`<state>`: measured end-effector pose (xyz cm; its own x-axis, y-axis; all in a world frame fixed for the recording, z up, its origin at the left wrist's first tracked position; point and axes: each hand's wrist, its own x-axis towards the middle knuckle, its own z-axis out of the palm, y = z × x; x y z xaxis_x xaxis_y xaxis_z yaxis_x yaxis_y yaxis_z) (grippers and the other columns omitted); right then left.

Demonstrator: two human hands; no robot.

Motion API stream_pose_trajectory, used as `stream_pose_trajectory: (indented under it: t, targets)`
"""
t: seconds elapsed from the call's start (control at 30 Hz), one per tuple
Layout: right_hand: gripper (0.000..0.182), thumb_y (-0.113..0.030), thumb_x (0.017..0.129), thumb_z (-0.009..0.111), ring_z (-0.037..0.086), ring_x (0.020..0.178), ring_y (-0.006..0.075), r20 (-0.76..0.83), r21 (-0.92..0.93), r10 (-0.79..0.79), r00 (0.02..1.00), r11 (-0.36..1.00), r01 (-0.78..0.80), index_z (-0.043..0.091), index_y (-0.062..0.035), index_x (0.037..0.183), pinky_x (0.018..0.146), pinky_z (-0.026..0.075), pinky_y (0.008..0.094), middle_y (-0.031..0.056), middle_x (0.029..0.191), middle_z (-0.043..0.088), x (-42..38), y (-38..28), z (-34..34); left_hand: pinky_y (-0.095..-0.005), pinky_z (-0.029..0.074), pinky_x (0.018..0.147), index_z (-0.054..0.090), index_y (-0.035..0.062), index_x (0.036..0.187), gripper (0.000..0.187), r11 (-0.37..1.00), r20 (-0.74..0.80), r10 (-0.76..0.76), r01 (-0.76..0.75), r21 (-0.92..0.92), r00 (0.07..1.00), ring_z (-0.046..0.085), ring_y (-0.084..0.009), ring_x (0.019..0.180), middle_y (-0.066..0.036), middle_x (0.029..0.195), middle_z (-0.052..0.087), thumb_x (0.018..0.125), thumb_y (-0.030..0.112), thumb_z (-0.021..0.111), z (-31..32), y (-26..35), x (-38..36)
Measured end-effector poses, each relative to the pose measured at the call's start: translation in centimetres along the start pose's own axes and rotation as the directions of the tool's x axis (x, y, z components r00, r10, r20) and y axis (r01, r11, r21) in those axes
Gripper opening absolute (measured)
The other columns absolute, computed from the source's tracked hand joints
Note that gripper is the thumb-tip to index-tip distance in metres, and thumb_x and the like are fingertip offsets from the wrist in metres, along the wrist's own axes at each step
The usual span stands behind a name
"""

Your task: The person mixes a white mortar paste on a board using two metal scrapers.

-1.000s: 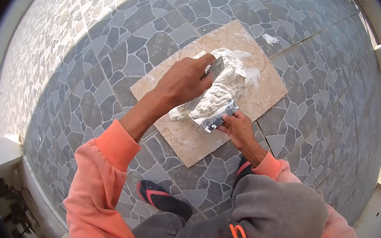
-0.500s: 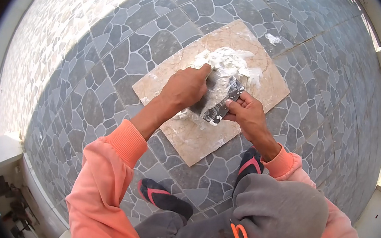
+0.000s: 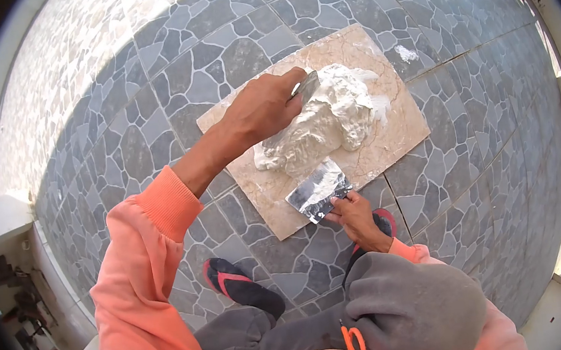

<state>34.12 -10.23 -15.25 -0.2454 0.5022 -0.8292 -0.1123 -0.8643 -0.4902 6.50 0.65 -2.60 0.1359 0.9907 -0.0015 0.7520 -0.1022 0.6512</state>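
Note:
A heap of white putty (image 3: 329, 118) lies on a beige marble-look tile (image 3: 398, 125). Above the heap's left side, my left hand (image 3: 259, 112) is closed on a metal scraper (image 3: 309, 86); only part of its blade shows past the fingers. My right hand (image 3: 359, 220) pinches the edge of a dark flat putty spreader (image 3: 320, 190) between thumb and fingers. White putty is smeared across that spreader's face. It is held over the tile's near edge, apart from the scraper.
Grey stone-patterned paving (image 3: 441, 137) surrounds the tile, with a white splash (image 3: 406, 53) to its right. My feet in dark flip-flops (image 3: 243, 287) stand just short of the tile. A pale ledge (image 3: 1, 221) borders the left side.
The two tools, close together before, are now apart. My right hand has drawn the spreader back towards me, and my left hand has lifted the scraper slightly up and away, uncovering the heap.

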Motion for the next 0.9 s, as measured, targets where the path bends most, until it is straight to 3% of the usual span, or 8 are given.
stream_pose_trajectory:
  t: [0.27, 0.47, 0.8, 0.87, 0.9]
  targets:
    - [0.029, 0.006, 0.096, 0.05, 0.067, 0.105, 0.0271, 0.128, 0.267, -0.082, 0.988, 0.963, 0.046, 0.049, 0.0003, 0.125, 0.095, 0.058, 0.047, 0.0148, 0.115, 0.063, 2.8, -0.2, 5.3, -0.0437, 0.051, 0.066, 0.06, -0.001, 0.12, 0.034, 0.999, 0.032, 0.04, -0.041, 0.003, 0.999, 0.066, -0.0347, 0.069, -0.021, 0.079, 0.068, 0.091, 0.017, 0.065, -2.1, 1.2, -0.5]
    - [0.027, 0.007, 0.096, 0.047, 0.066, 0.107, 0.0319, 0.15, 0.302, -0.077, 0.986, 0.953, 0.028, 0.048, 0.0029, 0.123, 0.098, 0.057, 0.0504, 0.0175, 0.117, 0.061, 2.1, -2.3, 6.4, -0.0428, 0.05, 0.065, 0.061, -0.0008, 0.119, 0.033, 0.999, 0.079, 0.026, -0.028, 0.017, 0.997, 0.065, -0.0337, 0.067, -0.02, 0.077, 0.067, 0.091, 0.016, 0.065, -2.4, 0.7, -1.4]
    - [0.021, 0.002, 0.097, 0.051, 0.066, 0.107, 0.0309, 0.188, 0.208, -0.121, 0.975, 0.975, 0.081, 0.051, 0.0074, 0.118, 0.097, 0.057, 0.0472, 0.0168, 0.115, 0.062, 0.2, -8.1, 8.3, -0.0413, 0.05, 0.062, 0.061, 0.0001, 0.119, 0.033, 0.998, 0.063, 0.044, -0.042, -0.037, 0.997, 0.064, -0.0319, 0.064, -0.02, 0.075, 0.066, 0.09, 0.014, 0.065, -2.3, 0.3, -1.1]
    - [0.018, 0.001, 0.096, 0.053, 0.068, 0.102, 0.0296, 0.191, 0.116, -0.155, 0.969, 0.984, 0.134, 0.053, 0.0077, 0.114, 0.093, 0.059, 0.045, 0.0161, 0.11, 0.064, 0.1, -8.8, 8.5, -0.0434, 0.048, 0.061, 0.061, 0.002, 0.12, 0.034, 0.999, 0.129, 0.025, -0.02, -0.04, 0.991, 0.064, -0.0325, 0.062, -0.018, 0.07, 0.065, 0.088, 0.013, 0.063, -0.9, 0.7, -1.4]
    - [0.017, 0.0, 0.096, 0.054, 0.069, 0.1, 0.0289, 0.192, 0.07, -0.171, 0.966, 0.985, 0.161, 0.055, 0.0078, 0.112, 0.092, 0.06, 0.044, 0.0158, 0.108, 0.065, -0.1, -9.2, 8.7, -0.0463, 0.05, 0.065, 0.062, 0.0037, 0.121, 0.035, 1.0, 0.182, -0.009, 0.012, -0.016, 0.983, 0.066, -0.0366, 0.069, -0.021, 0.075, 0.066, 0.087, 0.013, 0.062, -0.4, 1.2, -1.4]
